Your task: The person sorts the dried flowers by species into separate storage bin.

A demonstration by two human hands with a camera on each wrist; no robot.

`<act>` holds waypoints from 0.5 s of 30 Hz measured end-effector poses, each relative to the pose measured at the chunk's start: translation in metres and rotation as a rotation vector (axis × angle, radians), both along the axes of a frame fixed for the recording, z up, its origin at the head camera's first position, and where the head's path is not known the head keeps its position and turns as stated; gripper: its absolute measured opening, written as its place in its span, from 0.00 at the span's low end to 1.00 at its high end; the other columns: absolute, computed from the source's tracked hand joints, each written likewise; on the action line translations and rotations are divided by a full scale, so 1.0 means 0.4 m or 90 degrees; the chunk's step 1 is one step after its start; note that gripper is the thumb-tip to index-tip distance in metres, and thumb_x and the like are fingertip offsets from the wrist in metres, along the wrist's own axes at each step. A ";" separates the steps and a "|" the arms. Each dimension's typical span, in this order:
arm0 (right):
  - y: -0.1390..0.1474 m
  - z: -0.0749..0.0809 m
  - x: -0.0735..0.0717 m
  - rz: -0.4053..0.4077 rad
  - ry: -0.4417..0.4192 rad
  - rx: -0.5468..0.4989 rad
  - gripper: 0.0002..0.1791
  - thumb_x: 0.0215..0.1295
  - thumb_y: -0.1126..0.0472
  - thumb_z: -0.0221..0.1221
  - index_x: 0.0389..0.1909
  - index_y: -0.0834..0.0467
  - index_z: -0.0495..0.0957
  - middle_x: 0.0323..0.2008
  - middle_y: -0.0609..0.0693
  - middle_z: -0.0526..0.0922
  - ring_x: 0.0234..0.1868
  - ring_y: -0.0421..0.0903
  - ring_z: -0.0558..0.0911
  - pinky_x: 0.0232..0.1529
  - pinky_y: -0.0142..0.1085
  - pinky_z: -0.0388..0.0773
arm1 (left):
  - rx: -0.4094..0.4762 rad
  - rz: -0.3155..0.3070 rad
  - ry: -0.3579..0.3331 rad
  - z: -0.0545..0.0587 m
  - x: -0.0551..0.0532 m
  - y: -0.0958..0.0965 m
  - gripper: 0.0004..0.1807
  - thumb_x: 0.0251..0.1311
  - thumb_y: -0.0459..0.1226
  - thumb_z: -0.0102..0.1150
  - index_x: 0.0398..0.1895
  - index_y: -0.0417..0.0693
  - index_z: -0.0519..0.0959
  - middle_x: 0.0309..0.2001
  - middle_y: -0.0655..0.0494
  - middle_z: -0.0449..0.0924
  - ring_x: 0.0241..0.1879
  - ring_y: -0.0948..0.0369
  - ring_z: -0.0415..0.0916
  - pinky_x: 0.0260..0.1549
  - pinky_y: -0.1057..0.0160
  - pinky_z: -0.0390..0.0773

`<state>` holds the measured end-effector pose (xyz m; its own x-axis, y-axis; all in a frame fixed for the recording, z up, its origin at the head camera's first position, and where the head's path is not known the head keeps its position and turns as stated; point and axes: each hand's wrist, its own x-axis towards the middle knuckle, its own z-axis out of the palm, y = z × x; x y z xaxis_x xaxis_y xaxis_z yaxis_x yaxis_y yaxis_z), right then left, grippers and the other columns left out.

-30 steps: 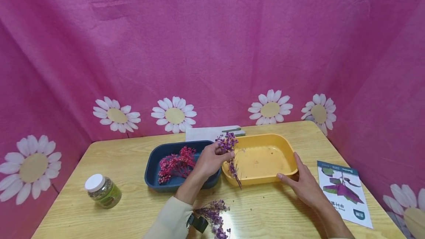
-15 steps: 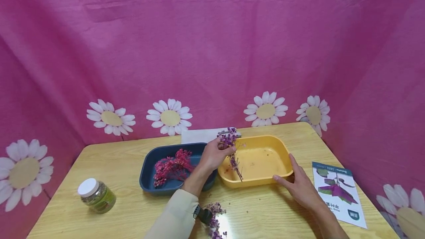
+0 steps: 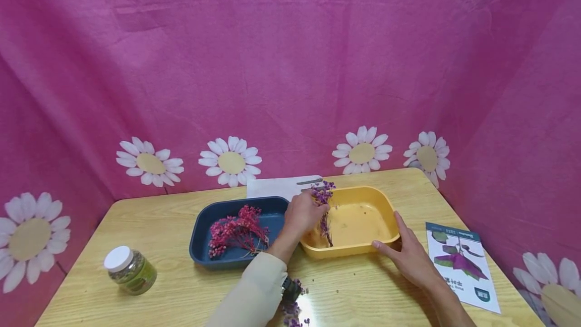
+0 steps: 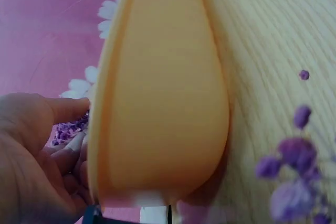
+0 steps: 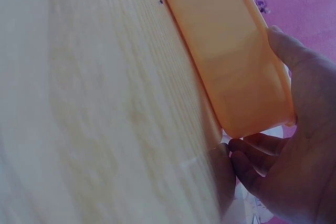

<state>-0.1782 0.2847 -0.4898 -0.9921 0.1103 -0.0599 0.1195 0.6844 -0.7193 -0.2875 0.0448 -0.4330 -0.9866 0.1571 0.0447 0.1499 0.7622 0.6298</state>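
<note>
My left hand (image 3: 306, 213) pinches a sprig of purple dried flowers (image 3: 323, 195) over the left end of a yellow tray (image 3: 363, 252), its stems pointing down into the tray. In the left wrist view, the tray's outer wall (image 4: 163, 87) partly hides the left hand (image 4: 29, 156) and the purple flowers (image 4: 68, 130). At the tray's front right corner, my right hand (image 3: 410, 254) grips it, thumb at the rim. The right wrist view has the fingers of the right hand (image 5: 307, 140) curled around the end of the tray (image 5: 236, 66).
A navy tray (image 3: 196, 236) with pink dried flowers (image 3: 238, 231) stands left of the yellow one. More purple flowers (image 3: 292, 312) lie near my left wrist. A white-lidded jar (image 3: 131, 270) stands left, a printed packet (image 3: 463, 266) lies right, and a white sheet (image 3: 272, 187) lies behind.
My left hand has moved right with the purple sprig, further over the yellow tray. The right hand keeps its hold on the corner. The head view has shifted slightly.
</note>
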 end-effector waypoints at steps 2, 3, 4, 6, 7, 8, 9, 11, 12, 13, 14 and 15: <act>0.000 -0.001 0.000 0.002 0.004 -0.003 0.60 0.61 0.36 0.59 0.77 0.51 0.27 0.72 0.71 0.50 0.72 0.68 0.53 0.67 0.67 0.51 | -0.041 -0.001 0.018 -0.005 0.001 0.009 0.27 0.56 0.52 0.65 0.55 0.47 0.78 0.35 0.49 0.85 0.34 0.55 0.81 0.30 0.56 0.78; 0.000 -0.001 0.000 0.002 0.006 -0.003 0.60 0.61 0.36 0.59 0.77 0.51 0.27 0.72 0.71 0.50 0.72 0.68 0.53 0.67 0.67 0.51 | -0.060 0.000 0.032 -0.008 0.001 0.012 0.25 0.56 0.51 0.65 0.52 0.47 0.79 0.37 0.50 0.86 0.35 0.55 0.81 0.30 0.56 0.78; 0.000 -0.001 0.000 0.003 0.007 -0.004 0.60 0.61 0.36 0.59 0.77 0.51 0.27 0.72 0.71 0.50 0.72 0.68 0.53 0.67 0.67 0.51 | -0.073 -0.003 0.041 -0.012 0.002 0.015 0.23 0.56 0.51 0.65 0.50 0.48 0.80 0.36 0.50 0.85 0.34 0.55 0.81 0.29 0.56 0.78; 0.000 -0.003 0.000 0.002 0.008 -0.003 0.60 0.61 0.36 0.59 0.77 0.51 0.27 0.72 0.71 0.50 0.72 0.69 0.53 0.66 0.67 0.51 | -0.100 -0.004 0.067 -0.020 0.002 0.020 0.19 0.56 0.50 0.66 0.45 0.48 0.81 0.35 0.51 0.85 0.32 0.54 0.81 0.28 0.55 0.78; 0.000 -0.003 -0.001 0.002 0.010 -0.004 0.60 0.61 0.36 0.59 0.77 0.51 0.27 0.72 0.71 0.50 0.72 0.69 0.53 0.66 0.67 0.51 | -0.116 -0.006 0.082 -0.025 0.001 0.021 0.17 0.55 0.49 0.66 0.42 0.48 0.82 0.34 0.52 0.85 0.32 0.55 0.81 0.28 0.56 0.77; 0.001 -0.004 -0.001 0.003 0.011 -0.005 0.60 0.61 0.36 0.59 0.77 0.51 0.27 0.72 0.71 0.50 0.72 0.69 0.53 0.67 0.67 0.51 | -0.131 -0.006 0.099 -0.028 0.002 0.022 0.16 0.55 0.49 0.66 0.39 0.48 0.82 0.32 0.52 0.85 0.32 0.55 0.81 0.30 0.55 0.76; 0.001 -0.005 -0.001 0.003 0.012 -0.006 0.60 0.61 0.36 0.59 0.77 0.51 0.27 0.72 0.71 0.49 0.72 0.69 0.53 0.67 0.67 0.51 | -0.145 -0.005 0.114 -0.031 0.003 0.024 0.14 0.55 0.49 0.66 0.36 0.49 0.82 0.31 0.53 0.85 0.31 0.55 0.81 0.32 0.55 0.75; 0.002 -0.006 -0.002 0.003 0.014 -0.008 0.60 0.61 0.36 0.59 0.77 0.51 0.27 0.72 0.71 0.49 0.72 0.69 0.53 0.67 0.67 0.50 | -0.172 -0.001 0.144 -0.036 0.005 0.026 0.12 0.54 0.48 0.65 0.30 0.49 0.81 0.29 0.53 0.85 0.32 0.54 0.81 0.38 0.54 0.72; 0.003 -0.007 -0.003 0.003 0.016 -0.010 0.60 0.61 0.36 0.59 0.77 0.51 0.27 0.72 0.71 0.49 0.72 0.69 0.53 0.67 0.67 0.50 | -0.184 0.001 0.159 -0.038 0.006 0.026 0.11 0.54 0.47 0.65 0.27 0.50 0.80 0.27 0.53 0.84 0.31 0.54 0.80 0.40 0.53 0.69; 0.004 -0.008 -0.004 0.004 0.017 -0.011 0.60 0.61 0.36 0.59 0.77 0.51 0.27 0.72 0.71 0.49 0.72 0.69 0.52 0.67 0.67 0.50 | -0.193 0.005 0.171 -0.040 0.007 0.027 0.11 0.54 0.46 0.65 0.24 0.50 0.79 0.26 0.52 0.84 0.31 0.53 0.80 0.41 0.52 0.67; 0.005 -0.009 -0.005 0.003 0.017 -0.012 0.60 0.61 0.36 0.59 0.77 0.51 0.27 0.73 0.70 0.49 0.73 0.69 0.52 0.67 0.67 0.50 | -0.200 0.010 0.179 -0.042 0.008 0.027 0.11 0.53 0.46 0.64 0.21 0.51 0.78 0.25 0.52 0.83 0.31 0.53 0.79 0.42 0.51 0.66; 0.005 -0.010 -0.005 0.003 0.016 -0.011 0.59 0.61 0.36 0.59 0.77 0.51 0.27 0.73 0.70 0.49 0.73 0.68 0.52 0.67 0.67 0.50 | -0.205 0.014 0.185 -0.044 0.009 0.027 0.12 0.53 0.45 0.64 0.19 0.51 0.77 0.24 0.52 0.82 0.31 0.53 0.79 0.43 0.50 0.64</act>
